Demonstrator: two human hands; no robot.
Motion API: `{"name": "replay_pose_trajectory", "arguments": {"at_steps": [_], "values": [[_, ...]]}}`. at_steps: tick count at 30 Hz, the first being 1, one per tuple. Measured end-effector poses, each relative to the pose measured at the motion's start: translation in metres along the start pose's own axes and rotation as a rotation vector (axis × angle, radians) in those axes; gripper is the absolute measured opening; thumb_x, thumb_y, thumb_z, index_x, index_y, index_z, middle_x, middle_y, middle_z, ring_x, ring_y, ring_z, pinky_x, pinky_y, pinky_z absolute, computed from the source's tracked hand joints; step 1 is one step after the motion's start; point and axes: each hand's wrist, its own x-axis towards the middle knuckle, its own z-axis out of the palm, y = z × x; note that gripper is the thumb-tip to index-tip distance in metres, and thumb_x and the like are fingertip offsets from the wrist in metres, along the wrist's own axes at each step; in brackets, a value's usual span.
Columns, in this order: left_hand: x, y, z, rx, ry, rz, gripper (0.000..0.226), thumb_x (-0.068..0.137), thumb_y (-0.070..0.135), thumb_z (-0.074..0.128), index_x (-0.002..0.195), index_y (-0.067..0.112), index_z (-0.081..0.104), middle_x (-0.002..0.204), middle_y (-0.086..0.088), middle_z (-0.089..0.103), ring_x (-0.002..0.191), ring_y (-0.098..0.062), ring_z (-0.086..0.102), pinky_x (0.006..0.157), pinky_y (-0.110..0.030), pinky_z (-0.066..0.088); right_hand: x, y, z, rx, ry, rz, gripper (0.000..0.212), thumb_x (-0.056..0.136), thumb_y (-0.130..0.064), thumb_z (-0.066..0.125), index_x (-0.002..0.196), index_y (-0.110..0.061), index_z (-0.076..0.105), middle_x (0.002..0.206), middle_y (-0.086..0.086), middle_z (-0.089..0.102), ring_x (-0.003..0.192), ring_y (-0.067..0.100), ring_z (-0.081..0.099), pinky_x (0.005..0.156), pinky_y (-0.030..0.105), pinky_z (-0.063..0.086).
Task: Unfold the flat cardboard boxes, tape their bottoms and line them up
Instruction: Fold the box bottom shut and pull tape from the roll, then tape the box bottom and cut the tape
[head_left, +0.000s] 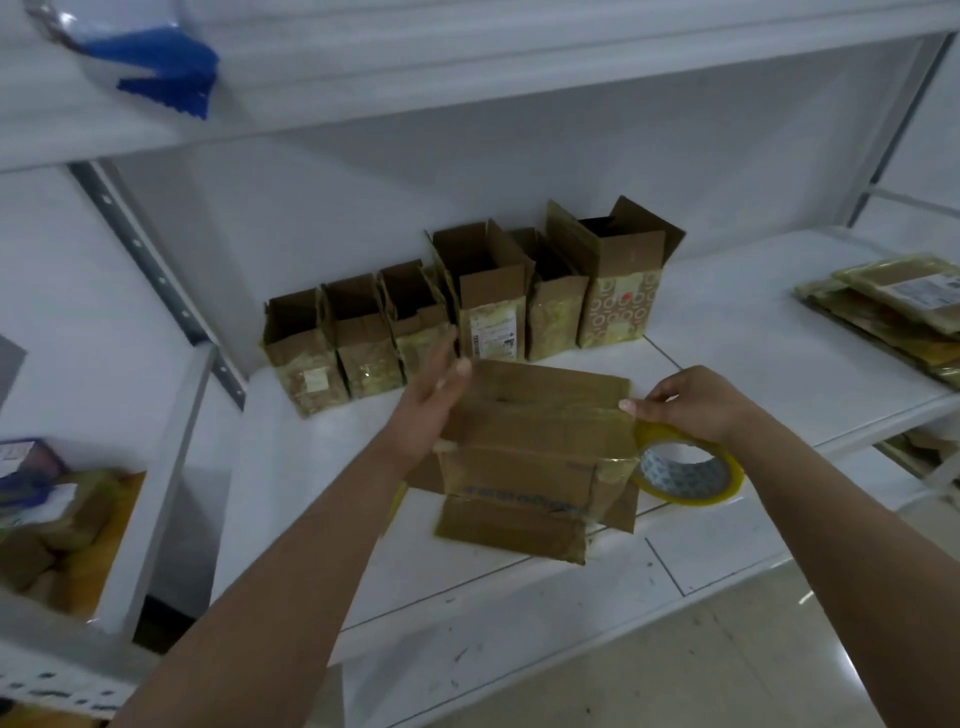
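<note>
A cardboard box (530, 457) lies on its side on the white shelf (727, 332), its closed bottom flaps facing up toward me. My left hand (434, 402) presses flat against the box's left end with straight fingers. My right hand (685, 402) grips a roll of clear yellowish tape (685, 475) at the box's right edge, thumb and finger pinching the tape where it meets the cardboard. A strip of tape stretches from the roll onto the box. Behind it, several opened boxes (467, 306) stand in a row against the back wall, tops open.
A stack of flat boxes (893, 306) lies at the shelf's right end. A lower shelf on the left holds packets and bags (57, 525). A blue and white bag (156, 62) sits on the upper shelf. Tiled floor shows at the bottom right.
</note>
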Motion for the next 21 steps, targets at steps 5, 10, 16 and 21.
{"name": "replay_pose_trajectory", "arguments": {"at_steps": [5,10,16,21], "values": [[-0.024,-0.052,-0.029,0.447,0.338,-0.411,0.054,0.102,0.040,0.043,0.145,0.009,0.041,0.148,-0.012,0.043,0.135,-0.028,0.042,0.104,-0.028,0.033,0.001,-0.003,0.000,-0.001,-0.023,-0.014,0.044,0.079,-0.052,0.073,0.086,-0.009,0.074,0.084,0.004,0.066,0.085,0.020,0.060,0.080,0.032,0.046],[-0.060,-0.097,-0.011,0.955,0.078,-0.584,0.044,0.101,0.030,0.040,0.135,0.003,0.049,0.132,-0.017,0.052,0.125,-0.030,0.047,0.100,-0.037,0.046,0.003,-0.006,0.002,-0.045,-0.028,-0.030,0.047,0.081,-0.054,0.070,0.094,-0.008,0.074,0.088,0.004,0.063,0.083,0.017,0.056,0.078,0.029,0.042],[-0.060,-0.092,-0.010,1.017,0.180,-0.593,0.030,0.094,0.001,0.039,0.108,0.000,0.065,0.110,-0.017,0.065,0.103,-0.032,0.063,0.080,-0.032,0.048,0.003,-0.001,0.002,-0.039,-0.026,-0.036,0.048,0.081,-0.054,0.070,0.092,-0.008,0.074,0.085,0.002,0.064,0.078,0.014,0.057,0.076,0.029,0.043],[-0.034,-0.039,-0.038,0.573,0.538,-0.288,0.005,0.095,0.001,0.044,0.091,0.002,0.045,0.077,-0.010,0.049,0.075,-0.033,0.054,0.051,-0.029,0.030,0.004,0.002,0.003,-0.045,-0.047,-0.041,0.041,0.079,-0.058,0.069,0.083,-0.018,0.071,0.079,-0.006,0.064,0.077,0.008,0.058,0.073,0.029,0.046]]}}
